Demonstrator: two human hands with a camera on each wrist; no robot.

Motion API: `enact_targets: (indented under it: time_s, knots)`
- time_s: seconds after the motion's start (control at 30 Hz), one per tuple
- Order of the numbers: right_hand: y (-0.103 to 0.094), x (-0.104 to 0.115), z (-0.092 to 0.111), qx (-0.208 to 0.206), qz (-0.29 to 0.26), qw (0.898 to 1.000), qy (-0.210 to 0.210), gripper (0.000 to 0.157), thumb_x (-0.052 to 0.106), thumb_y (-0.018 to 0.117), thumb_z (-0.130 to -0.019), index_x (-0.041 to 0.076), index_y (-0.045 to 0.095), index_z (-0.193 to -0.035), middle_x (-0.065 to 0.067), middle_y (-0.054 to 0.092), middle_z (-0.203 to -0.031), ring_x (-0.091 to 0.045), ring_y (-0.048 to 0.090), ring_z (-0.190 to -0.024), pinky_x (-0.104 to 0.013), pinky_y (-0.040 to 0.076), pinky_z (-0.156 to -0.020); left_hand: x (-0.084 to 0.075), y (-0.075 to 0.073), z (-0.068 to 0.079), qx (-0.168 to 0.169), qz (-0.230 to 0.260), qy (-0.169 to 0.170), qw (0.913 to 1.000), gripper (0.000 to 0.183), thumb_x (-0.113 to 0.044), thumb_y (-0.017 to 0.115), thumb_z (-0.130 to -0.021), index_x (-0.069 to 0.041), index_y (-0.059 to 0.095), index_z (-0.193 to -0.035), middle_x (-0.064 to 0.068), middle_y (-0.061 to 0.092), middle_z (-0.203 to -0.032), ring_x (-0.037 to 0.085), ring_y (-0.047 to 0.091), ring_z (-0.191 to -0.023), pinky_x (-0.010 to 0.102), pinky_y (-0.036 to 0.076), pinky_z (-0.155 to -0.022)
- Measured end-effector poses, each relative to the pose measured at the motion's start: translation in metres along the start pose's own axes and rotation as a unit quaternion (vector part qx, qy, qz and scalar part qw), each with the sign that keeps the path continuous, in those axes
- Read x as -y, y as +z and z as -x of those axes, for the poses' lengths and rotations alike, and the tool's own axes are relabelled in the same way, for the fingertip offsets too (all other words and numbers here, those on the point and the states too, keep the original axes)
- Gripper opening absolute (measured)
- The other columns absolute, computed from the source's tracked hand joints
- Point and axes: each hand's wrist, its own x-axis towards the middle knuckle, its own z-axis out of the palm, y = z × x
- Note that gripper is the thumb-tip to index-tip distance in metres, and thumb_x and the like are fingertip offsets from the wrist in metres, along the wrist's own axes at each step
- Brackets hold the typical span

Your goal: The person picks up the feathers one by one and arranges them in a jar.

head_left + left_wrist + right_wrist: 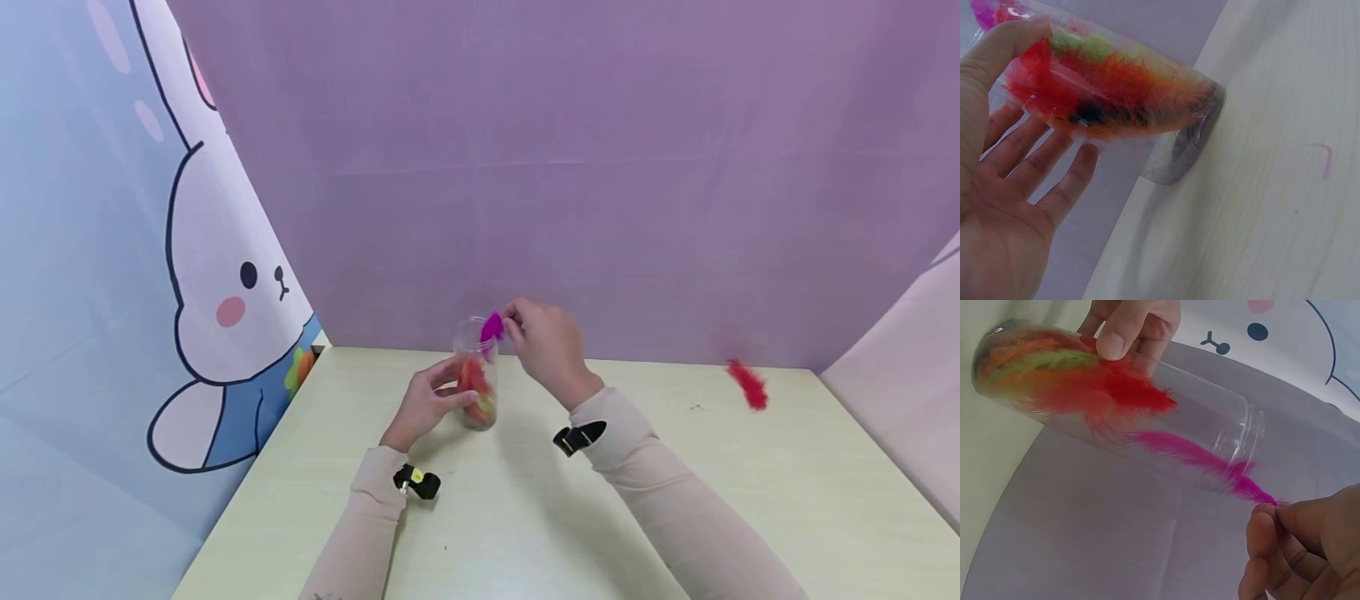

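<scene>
A clear plastic jar (477,375) stands upright on the table, lidless. Inside it are red, orange, green and dark feathers (1129,87), bunched in the lower part. My left hand (431,400) holds the jar's side, thumb on one face and fingers around the other. Above the rim, my right hand (547,342) pinches one end of a magenta feather (1191,453) between thumb and forefinger. Most of that feather hangs through the mouth into the jar; its pinched end sticks out past the rim.
On the right of the table (600,533) is a loose red feather (748,385), near the back edge. A purple cloth (600,167) hangs behind the table. To the left is a curtain with a cartoon rabbit (225,250).
</scene>
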Motion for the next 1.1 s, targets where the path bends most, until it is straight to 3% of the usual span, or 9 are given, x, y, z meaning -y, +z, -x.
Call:
enact_targets:
  time_s: [0.2, 0.5, 0.83, 1.1]
  knots:
    - [0.005, 0.004, -0.001, 0.013, 0.002, 1.0, 0.012, 0.013, 0.021, 0.066, -0.101, 0.012, 0.074, -0.105, -0.003, 0.078, -0.094, -0.019, 0.069, -0.073, -0.035, 0.054, -0.06, 0.011, -0.001, -0.004, -0.002, 0.009, 0.008, 0.9999, 0.063, -0.014, 0.084, -0.085, -0.017, 0.06, -0.143, 0.009, 0.066, -0.139, 0.027, 0.06, -0.132, 0.04, 0.055, -0.107]
    - [0.012, 0.003, -0.004, 0.013, 0.022, 1.0, -0.005, 0.011, 0.019, 0.066, -0.101, 0.012, 0.074, -0.103, -0.004, 0.078, -0.096, -0.024, 0.072, -0.081, -0.041, 0.059, -0.066, 0.009, -0.002, -0.001, -0.001, 0.005, 0.034, 0.9994, 0.061, -0.021, 0.086, -0.084, -0.021, 0.063, -0.14, 0.007, 0.068, -0.136, 0.027, 0.062, -0.13, 0.045, 0.056, -0.107]
    - [0.015, 0.006, -0.005, 0.034, 0.049, 0.998, -0.02, 0.008, 0.019, 0.068, -0.1, 0.014, 0.073, -0.103, -0.002, 0.073, -0.099, -0.028, 0.072, -0.087, -0.045, 0.061, -0.071, 0.009, -0.003, -0.001, -0.002, 0.004, 0.037, 0.9993, 0.063, -0.024, 0.087, -0.083, -0.021, 0.062, -0.14, 0.005, 0.068, -0.136, 0.025, 0.063, -0.129, 0.04, 0.057, -0.105]
    - [0.016, 0.007, -0.005, 0.027, 0.049, 0.998, -0.028, 0.009, 0.018, 0.068, -0.099, 0.013, 0.074, -0.104, -0.002, 0.072, -0.1, -0.028, 0.072, -0.087, -0.046, 0.061, -0.072, 0.011, -0.004, -0.001, -0.003, 0.003, 0.034, 0.9994, 0.064, -0.023, 0.087, -0.083, -0.019, 0.061, -0.141, 0.007, 0.067, -0.138, 0.027, 0.061, -0.131, 0.044, 0.056, -0.106]
